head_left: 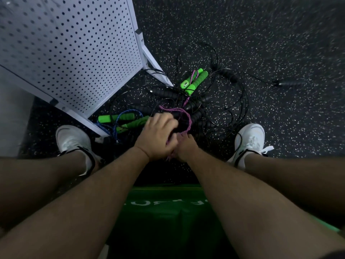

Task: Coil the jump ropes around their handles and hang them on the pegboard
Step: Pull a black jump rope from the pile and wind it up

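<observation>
Jump rope, pink (187,116): looped over tangled black ropes (224,101) on the floor (280,43), just below the pegboard (74,53). Gripped by left hand (156,135), fingers curled round it. Right hand (186,146) tucked against the left, fingers hidden, hold impossible to tell. Green handles (194,80) left farther off in the heap. Judged risky: if pulled up, likely snagged on black cords and dragged the whole tangle.

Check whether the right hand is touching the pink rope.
Touching. The head view shows the pink rope loop running straight into the right hand at its fingers, with more pink strand by its palm.
</observation>
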The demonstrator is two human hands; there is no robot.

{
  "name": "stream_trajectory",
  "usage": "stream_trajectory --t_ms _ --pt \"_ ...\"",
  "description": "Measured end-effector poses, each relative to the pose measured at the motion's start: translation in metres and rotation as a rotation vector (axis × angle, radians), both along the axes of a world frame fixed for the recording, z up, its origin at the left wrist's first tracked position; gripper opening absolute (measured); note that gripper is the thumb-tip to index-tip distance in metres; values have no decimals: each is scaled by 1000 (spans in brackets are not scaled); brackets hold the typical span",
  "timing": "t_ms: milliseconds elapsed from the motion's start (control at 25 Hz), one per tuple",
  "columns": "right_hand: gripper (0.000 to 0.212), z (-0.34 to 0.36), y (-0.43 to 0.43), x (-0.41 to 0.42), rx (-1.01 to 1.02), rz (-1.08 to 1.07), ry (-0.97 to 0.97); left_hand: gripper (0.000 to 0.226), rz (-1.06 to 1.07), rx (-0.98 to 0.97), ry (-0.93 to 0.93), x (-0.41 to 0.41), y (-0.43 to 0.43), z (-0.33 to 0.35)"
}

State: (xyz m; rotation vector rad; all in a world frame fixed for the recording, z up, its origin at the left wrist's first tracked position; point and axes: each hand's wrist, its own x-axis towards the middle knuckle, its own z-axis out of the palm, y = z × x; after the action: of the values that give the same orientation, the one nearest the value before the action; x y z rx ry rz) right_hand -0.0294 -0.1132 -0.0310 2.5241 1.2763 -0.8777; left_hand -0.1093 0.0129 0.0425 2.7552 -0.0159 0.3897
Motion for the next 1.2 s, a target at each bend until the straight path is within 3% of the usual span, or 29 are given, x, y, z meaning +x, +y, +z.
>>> stream_trajectory --t_ms 80,160,360,440,480,600,680,800,880,960,1040,1200 --pt "61 -4 3 -5 8 -78 -25 48 -314 194 77 -9 -1 -10" --pt "53 -1 1 -2 48 -93 -57 51 -415 266 187 -7 0 -20" --pt "27 16 -26 11 188 -134 -1 36 -11 524 665 6 4 -32" --pt "23 33 -29 17 226 -151 21 38 199 430 741 8 3 -27" --pt "22 43 -27 23 239 -169 44 39 269 318 695 10 1 -21" --pt "25 85 -11 43 255 -172 64 45 323 -57 224 26 -4 15" --pt "35 121 -4 56 183 -93 69 46 146 -270 100 41 -5 48" --pt "34 182 2 76 85 -5 77 48 55 -541 357 59 -1 91" --pt "26 218 3 94 131 -65 51 24 115 -771 496 66 5 110" --pt "23 256 3 104 201 -111 30 6 148 -680 480 71 9 127" --pt "24 301 3 112 258 -110 0 14 180 -570 400 77 10 151" --pt "24 392 0 122 493 -187 -51 19 181 -602 296 93 23 201"
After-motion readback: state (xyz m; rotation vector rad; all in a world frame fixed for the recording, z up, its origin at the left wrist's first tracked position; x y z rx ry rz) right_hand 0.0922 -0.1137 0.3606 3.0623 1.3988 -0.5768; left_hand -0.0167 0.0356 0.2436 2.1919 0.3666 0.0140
